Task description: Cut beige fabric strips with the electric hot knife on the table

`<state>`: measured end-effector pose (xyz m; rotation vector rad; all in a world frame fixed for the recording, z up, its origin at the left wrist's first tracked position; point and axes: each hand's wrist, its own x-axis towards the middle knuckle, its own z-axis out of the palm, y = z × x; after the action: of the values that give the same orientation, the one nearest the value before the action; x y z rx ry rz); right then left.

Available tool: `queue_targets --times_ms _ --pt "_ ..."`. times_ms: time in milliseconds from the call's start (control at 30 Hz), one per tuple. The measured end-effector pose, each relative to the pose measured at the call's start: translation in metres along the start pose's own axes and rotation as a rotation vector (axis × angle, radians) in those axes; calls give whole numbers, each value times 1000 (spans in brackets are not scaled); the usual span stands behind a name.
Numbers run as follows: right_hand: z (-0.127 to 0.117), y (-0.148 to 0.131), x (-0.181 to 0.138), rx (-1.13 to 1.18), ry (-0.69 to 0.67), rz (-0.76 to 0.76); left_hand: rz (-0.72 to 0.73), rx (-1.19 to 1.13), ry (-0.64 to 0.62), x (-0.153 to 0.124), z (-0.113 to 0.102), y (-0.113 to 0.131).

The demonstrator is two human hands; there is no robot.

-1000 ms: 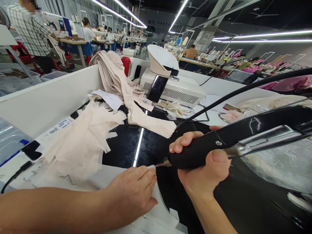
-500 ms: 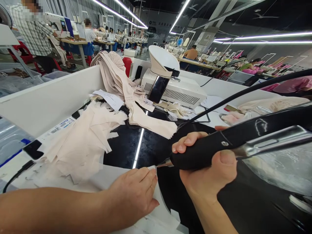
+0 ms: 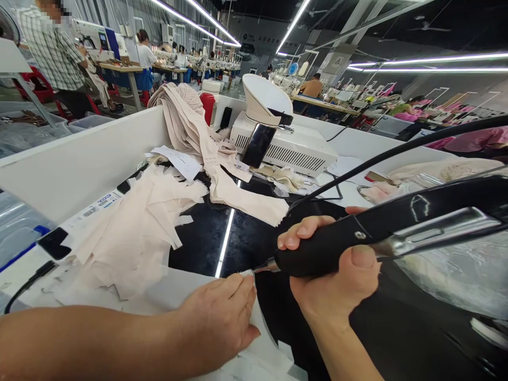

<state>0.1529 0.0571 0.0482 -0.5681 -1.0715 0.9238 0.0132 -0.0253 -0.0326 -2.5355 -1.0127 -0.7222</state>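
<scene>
My right hand (image 3: 333, 288) is wrapped round a black corded hand tool (image 3: 317, 248) with a long silver lever; its exact kind I cannot tell. The tool's narrow metal tip (image 3: 270, 265) points left and meets the fingertips of my left hand (image 3: 222, 323). Those fingers are closed, with a small white edge of material (image 3: 248, 273) showing at their ends. Under my left hand and forearm lies a white sheet (image 3: 265, 349) with a curved edge, over the glossy black work surface (image 3: 194, 259).
Thin beige fabric pieces (image 3: 130, 227) are heaped at the left. Behind, a beige garment strip (image 3: 242, 198) runs from a folded stack (image 3: 178, 116). A phone (image 3: 259, 145) leans against a white machine (image 3: 293, 148). A black cable (image 3: 389, 153) arches across the right, above a clear plastic bag (image 3: 460, 275).
My right hand and the black tool have shifted slightly left. My left hand has hardly moved. In the background, a person in a checked shirt has raised a hand.
</scene>
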Motion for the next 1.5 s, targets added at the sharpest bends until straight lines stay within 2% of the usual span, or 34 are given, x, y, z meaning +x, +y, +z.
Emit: queue_targets --times_ms 433,600,933,1067,1500 --pt "3 1 -3 0 12 -22 -27 -4 27 0 1 1" --pt "3 2 -5 10 -25 2 -49 -16 36 2 0 1" --pt "8 -2 -7 31 -25 29 -34 -21 -16 4 -2 -1" --pt "10 -1 -8 24 -60 31 -47 -33 -5 3 -2 1" --pt "9 6 -11 48 -55 -6 -58 -35 -24 4 -2 -1"
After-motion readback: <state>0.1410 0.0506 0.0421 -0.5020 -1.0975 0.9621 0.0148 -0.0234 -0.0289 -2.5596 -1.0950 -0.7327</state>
